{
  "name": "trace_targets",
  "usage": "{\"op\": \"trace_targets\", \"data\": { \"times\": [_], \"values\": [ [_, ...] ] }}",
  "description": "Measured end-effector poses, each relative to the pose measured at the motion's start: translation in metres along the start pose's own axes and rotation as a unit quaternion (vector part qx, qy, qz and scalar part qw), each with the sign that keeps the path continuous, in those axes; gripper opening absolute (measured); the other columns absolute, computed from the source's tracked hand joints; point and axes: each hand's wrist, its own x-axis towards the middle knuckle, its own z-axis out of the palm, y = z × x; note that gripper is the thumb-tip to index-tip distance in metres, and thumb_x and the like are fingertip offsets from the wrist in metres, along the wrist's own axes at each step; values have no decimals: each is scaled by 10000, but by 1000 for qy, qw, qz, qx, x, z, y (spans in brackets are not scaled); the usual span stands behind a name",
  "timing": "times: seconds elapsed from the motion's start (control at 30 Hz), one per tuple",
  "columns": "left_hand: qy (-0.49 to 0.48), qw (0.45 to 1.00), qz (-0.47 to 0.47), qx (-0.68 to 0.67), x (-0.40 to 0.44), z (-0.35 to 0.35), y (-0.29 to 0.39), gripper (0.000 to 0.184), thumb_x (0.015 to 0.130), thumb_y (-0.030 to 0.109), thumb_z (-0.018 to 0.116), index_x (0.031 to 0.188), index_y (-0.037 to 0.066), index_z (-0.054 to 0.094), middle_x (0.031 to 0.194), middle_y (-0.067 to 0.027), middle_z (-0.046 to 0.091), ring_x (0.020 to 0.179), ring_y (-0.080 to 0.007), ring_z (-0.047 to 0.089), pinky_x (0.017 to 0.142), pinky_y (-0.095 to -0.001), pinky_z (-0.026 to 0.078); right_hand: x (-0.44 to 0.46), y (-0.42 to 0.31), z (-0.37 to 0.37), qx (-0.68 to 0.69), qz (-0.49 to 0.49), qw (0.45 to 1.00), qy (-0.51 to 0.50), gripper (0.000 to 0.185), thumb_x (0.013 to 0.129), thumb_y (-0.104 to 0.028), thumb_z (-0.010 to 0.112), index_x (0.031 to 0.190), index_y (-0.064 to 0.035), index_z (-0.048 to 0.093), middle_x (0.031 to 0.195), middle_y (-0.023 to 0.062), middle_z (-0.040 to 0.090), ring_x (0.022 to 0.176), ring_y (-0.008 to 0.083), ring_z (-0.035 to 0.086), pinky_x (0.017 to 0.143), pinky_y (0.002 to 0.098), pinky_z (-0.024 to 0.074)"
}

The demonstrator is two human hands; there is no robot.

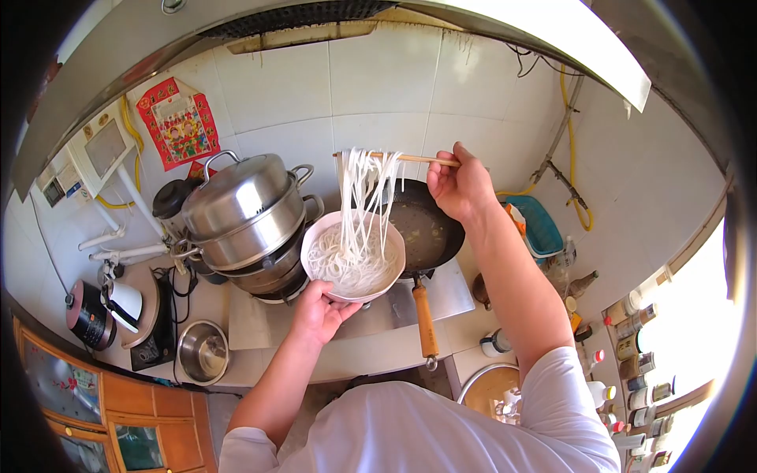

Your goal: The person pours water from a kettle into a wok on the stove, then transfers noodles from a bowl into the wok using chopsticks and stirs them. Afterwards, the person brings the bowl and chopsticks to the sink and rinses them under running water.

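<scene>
My left hand (323, 314) grips the near rim of a pale bowl (309, 246), its fingers under the base. White noodles (347, 264) fill the bowl. In my right hand (461, 185) is a pair of chopsticks (422, 158), held level above the bowl. A bundle of noodles drapes over their left part and hangs down into the bowl. Right behind the bowl sits a dark frying pan (422, 232) with a wooden handle (424, 319); some liquid with small bits shows inside it.
A stacked steel steamer (244, 205) stands left of the bowl on the stove. Further left are a steel basin (203, 352) and a kettle (124, 303). On the right are a blue basket (540, 225) and several bottles and jars (635, 366). The range hood (552, 35) hangs overhead.
</scene>
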Motion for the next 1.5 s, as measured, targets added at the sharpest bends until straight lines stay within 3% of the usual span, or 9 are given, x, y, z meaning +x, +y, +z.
{"op": "trace_targets", "data": {
  "times": [0.1,0.17,0.53,0.73,0.93,1.1,1.2,1.43,1.5],
  "values": [
    [-5,1000,-2,4,0,1,-2,553,872,212,573,1400,63,496,1336,-158,604,1196,-344,614,1041,-563,506,4,-12,3,8,-14,1000,-2,397,1103,-349,408,930,-19,546,760,66,562,648,183,616,591,316,590],
    [4,1000,8,20,0,3,-5,630,864,253,546,1448,31,461,1395,-196,570,1250,-405,588,1083,-580,469,6,-21,6,14,-22,1000,-5,397,1104,-346,406,928,-17,545,760,66,562,646,184,614,592,316,591],
    [0,1000,3,12,-1,-2,-10,552,897,253,542,1414,71,481,1369,-157,586,1236,-351,595,1045,-573,505,27,-65,4,37,-66,997,-28,404,1111,-331,375,929,-9,538,762,81,574,644,197,625,615,322,608],
    [-1,1000,-6,7,-2,-5,-13,557,895,265,547,1414,70,489,1371,-147,586,1229,-342,597,1038,-571,509,47,-86,-11,64,-75,995,16,411,1111,-330,376,946,5,547,774,96,591,656,211,632,651,334,614],
    [-6,1000,-9,8,-5,-7,-15,565,894,274,543,1417,66,492,1376,-139,586,1244,-330,589,1040,-566,507,81,-82,-63,81,-63,993,62,377,1096,-320,411,966,0,564,795,109,606,703,220,643,677,344,612],
    [5,1000,-9,19,-9,-4,-14,566,890,271,544,1418,74,495,1376,-136,585,1254,-331,581,1042,-568,504,122,-32,-153,98,-33,988,117,376,1079,-334,428,936,-16,570,777,106,613,696,224,654,664,364,616],
    [11,999,-8,30,-9,-1,-13,681,829,275,570,1464,55,459,1431,-175,549,1287,-387,560,1090,-568,460,124,3,-188,100,-18,982,157,371,1070,-335,440,942,-12,572,784,102,619,686,225,664,657,377,621],
    [7,999,-19,32,-5,-2,-11,586,873,279,557,1421,81,494,1385,-130,578,1255,-331,580,1052,-570,492,95,33,-189,-166,5,969,184,303,1027,-336,585,989,-37,620,819,91,644,685,218,680,688,384,629],
    [9,999,-18,31,-4,0,-10,589,872,280,558,1422,80,494,1385,-131,579,1252,-331,582,1052,-569,491,70,13,-167,-369,-75,917,133,305,1002,-313,634,990,-10,660,802,75,653,635,177,645,657,350,597]
  ]
}}
